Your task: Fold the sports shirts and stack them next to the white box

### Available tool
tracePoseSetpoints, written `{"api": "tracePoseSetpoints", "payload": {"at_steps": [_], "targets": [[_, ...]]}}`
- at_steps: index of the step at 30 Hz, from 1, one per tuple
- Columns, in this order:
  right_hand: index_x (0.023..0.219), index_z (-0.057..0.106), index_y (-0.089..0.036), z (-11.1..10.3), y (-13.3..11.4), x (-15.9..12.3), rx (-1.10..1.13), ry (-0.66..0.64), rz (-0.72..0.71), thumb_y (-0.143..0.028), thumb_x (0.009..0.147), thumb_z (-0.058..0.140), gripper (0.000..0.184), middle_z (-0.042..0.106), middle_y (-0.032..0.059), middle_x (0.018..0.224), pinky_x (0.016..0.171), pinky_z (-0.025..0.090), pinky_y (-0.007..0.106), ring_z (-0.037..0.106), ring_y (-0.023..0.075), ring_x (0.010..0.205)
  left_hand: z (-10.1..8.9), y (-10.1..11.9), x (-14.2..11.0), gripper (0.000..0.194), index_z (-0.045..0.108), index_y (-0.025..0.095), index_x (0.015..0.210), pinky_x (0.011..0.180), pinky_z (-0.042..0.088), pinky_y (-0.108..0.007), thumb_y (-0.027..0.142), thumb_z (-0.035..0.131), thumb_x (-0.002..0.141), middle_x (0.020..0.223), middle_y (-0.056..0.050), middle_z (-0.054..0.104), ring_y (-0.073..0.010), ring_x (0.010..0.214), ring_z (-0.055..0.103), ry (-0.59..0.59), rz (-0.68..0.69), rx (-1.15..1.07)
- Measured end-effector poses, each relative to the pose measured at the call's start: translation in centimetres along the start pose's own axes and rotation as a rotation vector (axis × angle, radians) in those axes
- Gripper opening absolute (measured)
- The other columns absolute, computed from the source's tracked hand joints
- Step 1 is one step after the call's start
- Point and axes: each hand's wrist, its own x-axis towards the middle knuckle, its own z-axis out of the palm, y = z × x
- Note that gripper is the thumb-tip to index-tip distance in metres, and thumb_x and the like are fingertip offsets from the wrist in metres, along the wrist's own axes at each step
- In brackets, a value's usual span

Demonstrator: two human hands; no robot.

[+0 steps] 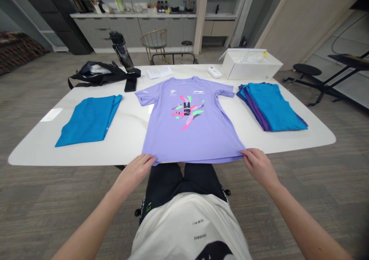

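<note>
A lavender T-shirt (193, 137) lies spread front side up on the white table, its collar away from me and its hem at the near edge. Colourful print covers the chest. My left hand (140, 168) pinches the left corner of the hem. At the opposite corner, my right hand (258, 166) grips the hem between thumb and fingers. Left of the shirt lies a folded blue garment (89, 120). A stack of folded blue and purple garments (271, 106) rests on the right.
Along the table's (31, 148) far side are a black bag (98, 73), a water bottle (122, 52), a phone (130, 85), a printed sheet (159, 72), a small white device (214, 72) and a white box (250, 66). Chairs and a kitchen counter stand beyond.
</note>
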Motion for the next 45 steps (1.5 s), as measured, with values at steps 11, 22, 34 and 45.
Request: {"api": "tracePoseSetpoints", "payload": {"at_steps": [11,22,34,45], "targets": [[0.116,0.068,-0.022,0.4,1.1,-0.7,-0.015,-0.103,0.049,-0.026,0.099,0.052,0.023,0.07,0.0108,0.106,0.086,0.049,0.043,0.066,0.0283,0.1,0.6,-0.8,0.1,0.036,0.063,0.019,0.127,0.089,0.053,-0.046,0.009,0.047,0.096,0.114,-0.013,0.068,-0.0279,0.101,0.063,-0.099,-0.083,0.049],[0.116,0.068,-0.023,-1.5,1.5,0.8,0.007,0.055,0.189,-0.025,0.1,0.048,0.026,0.069,0.0095,0.106,0.086,0.053,0.038,0.068,0.0259,0.096,-1.5,-2.1,0.3,0.046,0.063,0.023,0.126,0.092,0.051,-0.046,0.001,0.046,0.089,0.116,-0.012,0.067,-0.0298,0.107,0.06,-0.011,-0.088,0.039],[0.1,0.073,-0.023,-1.6,2.1,-0.2,-0.026,-0.215,0.049,-0.022,0.092,0.05,0.024,0.073,0.0051,0.096,0.074,0.054,0.035,0.07,0.0226,0.083,-0.5,-0.5,-0.5,0.032,0.068,0.022,0.113,0.088,0.05,-0.04,0.007,0.049,0.093,0.111,-0.009,0.071,-0.0241,0.099,0.066,-0.111,-0.022,-0.041],[0.1,0.069,-0.025,1.2,-1.2,7.9,0.149,-0.124,0.117,-0.045,0.101,0.052,0.027,0.072,0.0059,0.098,0.075,0.053,0.033,0.069,0.0213,0.085,0.7,-0.9,7.1,0.024,0.064,0.021,0.104,0.084,0.052,-0.034,0.028,0.041,0.105,0.1,-0.007,0.067,-0.0206,0.092,0.065,0.072,-0.129,-0.022]]}}
